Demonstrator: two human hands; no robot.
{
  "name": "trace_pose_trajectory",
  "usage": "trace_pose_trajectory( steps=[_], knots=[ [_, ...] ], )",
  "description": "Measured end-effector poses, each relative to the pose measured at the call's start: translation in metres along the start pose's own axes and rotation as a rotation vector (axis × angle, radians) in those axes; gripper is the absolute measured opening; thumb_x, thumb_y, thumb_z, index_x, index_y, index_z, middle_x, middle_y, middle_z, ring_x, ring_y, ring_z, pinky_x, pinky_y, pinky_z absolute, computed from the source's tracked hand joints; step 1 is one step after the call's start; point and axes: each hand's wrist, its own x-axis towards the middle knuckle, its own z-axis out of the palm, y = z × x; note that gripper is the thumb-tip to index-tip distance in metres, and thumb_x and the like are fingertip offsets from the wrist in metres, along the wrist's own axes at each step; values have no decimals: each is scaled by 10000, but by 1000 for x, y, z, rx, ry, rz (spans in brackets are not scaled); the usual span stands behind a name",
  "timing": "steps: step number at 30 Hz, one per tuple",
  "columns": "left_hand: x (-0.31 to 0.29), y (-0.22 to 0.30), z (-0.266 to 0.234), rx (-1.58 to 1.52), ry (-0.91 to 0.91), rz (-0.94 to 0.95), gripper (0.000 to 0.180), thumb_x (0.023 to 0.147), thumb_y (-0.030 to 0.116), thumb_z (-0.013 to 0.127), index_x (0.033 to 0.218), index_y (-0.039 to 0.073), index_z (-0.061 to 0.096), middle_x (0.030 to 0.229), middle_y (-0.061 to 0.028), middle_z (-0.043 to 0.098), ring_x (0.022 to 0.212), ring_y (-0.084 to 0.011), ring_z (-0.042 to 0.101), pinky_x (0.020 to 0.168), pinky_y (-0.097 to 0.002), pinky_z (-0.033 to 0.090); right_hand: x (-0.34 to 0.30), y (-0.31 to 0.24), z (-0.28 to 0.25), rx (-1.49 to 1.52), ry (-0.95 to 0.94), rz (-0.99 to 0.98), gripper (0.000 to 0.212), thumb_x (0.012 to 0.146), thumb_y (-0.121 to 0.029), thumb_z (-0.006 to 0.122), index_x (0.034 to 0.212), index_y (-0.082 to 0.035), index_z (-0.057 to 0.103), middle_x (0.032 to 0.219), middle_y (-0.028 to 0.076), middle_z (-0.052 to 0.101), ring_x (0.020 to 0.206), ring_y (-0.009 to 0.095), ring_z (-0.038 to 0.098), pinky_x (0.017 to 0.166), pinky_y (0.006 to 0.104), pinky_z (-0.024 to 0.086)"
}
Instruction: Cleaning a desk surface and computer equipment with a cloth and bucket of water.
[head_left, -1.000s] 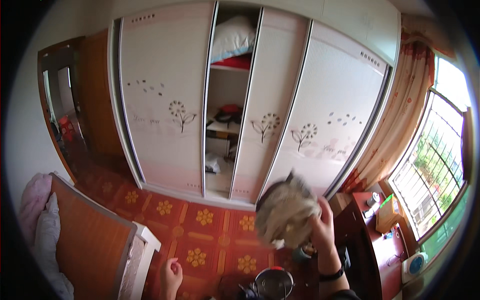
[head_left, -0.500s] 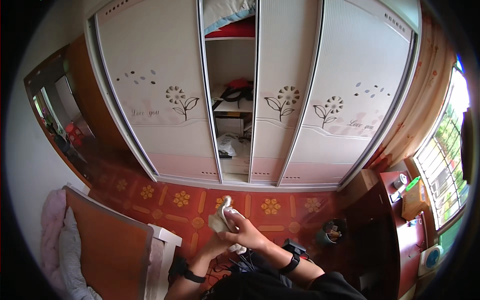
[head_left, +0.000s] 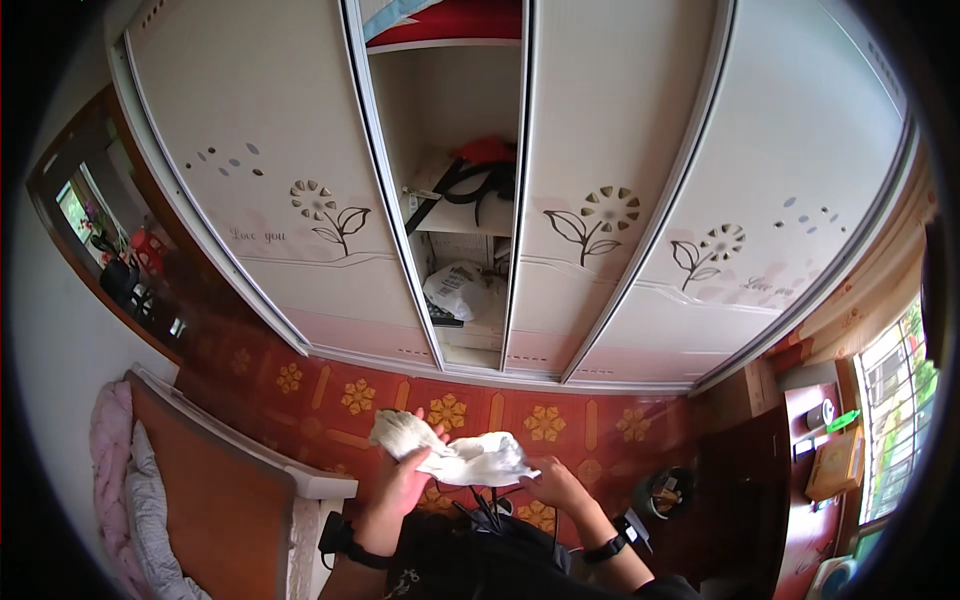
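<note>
An off-white cloth stretches sideways between my two hands, crumpled in the middle and hanging loosely. My left hand is closed around its left part, the thumb lying on top and some fingers showing behind it. At the other end, my right hand pinches the cloth's right tip. Both hands are in front of my body, above the patterned floor. Dark straps go around both wrists.
Ahead stands a wide wardrobe with sliding doors, its shelves showing through a gap. A bed is at the left. On the right are a bin, a dark red desk with small items, and a window.
My hands have moved apart, and the bunched cloth is now spread between them. The view has moved nearer the wardrobe.
</note>
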Motion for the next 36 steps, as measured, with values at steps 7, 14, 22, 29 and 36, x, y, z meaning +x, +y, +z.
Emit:
trace_pose_trajectory(
  steps=[7,14,22,29,36],
  knots=[
    [93,-5,59,4,-331,-216,786,736,-80,545,1463,55,279,1386,-86,423,1294,-240,420,1083,-435,359,74,-80,-43,434,34,-237,697,746,-206,814,1307,10,462,1209,148,602,1135,232,579,935,366,493],
    [224,30,49,975,-1074,-492,546,964,372,558,1320,-36,489,1258,-131,586,1154,-184,552,994,-319,417,98,-47,-71,241,726,-92,432,748,57,652,1171,24,571,1145,109,617,1054,155,592,893,290,495],
    [403,30,84,1196,-472,352,971,774,180,652,1489,-31,29,1513,-345,86,1397,-478,195,1141,-444,246,50,-50,-70,826,1320,62,377,857,10,543,1232,-15,516,1192,85,575,1083,193,576,914,327,489],
    [447,-9,133,989,-440,435,1018,730,116,599,1465,-63,-82,1481,-400,2,1402,-523,75,1140,-428,270,35,-32,-64,837,1566,70,348,876,-14,581,1215,-27,503,1161,71,565,1071,183,569,897,331,492],
    [450,-22,141,1050,-589,472,996,729,109,581,1454,-101,-69,1534,-329,2,1444,-427,44,1173,-391,179,45,11,-66,794,1563,162,355,846,14,564,1191,-61,524,1101,69,590,1007,197,609,827,345,540]
  ],
)
